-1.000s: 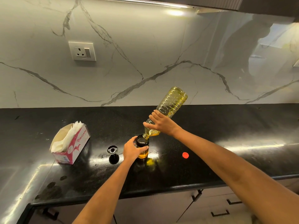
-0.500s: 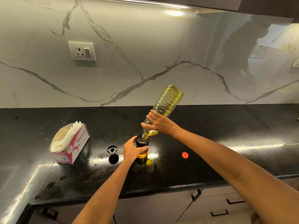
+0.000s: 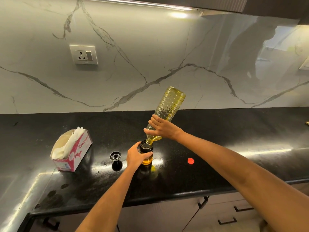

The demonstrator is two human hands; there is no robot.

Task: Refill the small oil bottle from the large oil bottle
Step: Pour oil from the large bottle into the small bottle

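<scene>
- Both hands are busy: the right hand (image 3: 163, 128) grips the large oil bottle (image 3: 168, 106) round its lower shoulder, fingers wrapped over the ribbed plastic, and the left hand (image 3: 136, 156) curls round the small oil bottle (image 3: 146, 154), thumb across its front.
- Tipped steeply, the large oil bottle has its base up and to the right and its neck pointing down into the open mouth of the small one; yellow oil pools in the neck end.
- Upright on the black bench (image 3: 217, 134), near the front edge, the small oil bottle has a dark upper part and amber oil showing in its lower part.
- Just left of the left hand stands a small black cap-like piece (image 3: 115, 156); what it is cannot be told for sure.
- A red bottle cap (image 3: 190, 160) lies flat on the bench to the right of the small bottle, apart from it.
- Further left sits an open pink and white tissue box (image 3: 73, 150), white tissues poking out of its top.
- Behind the bench rises a marble wall with a white socket (image 3: 84, 54).
</scene>
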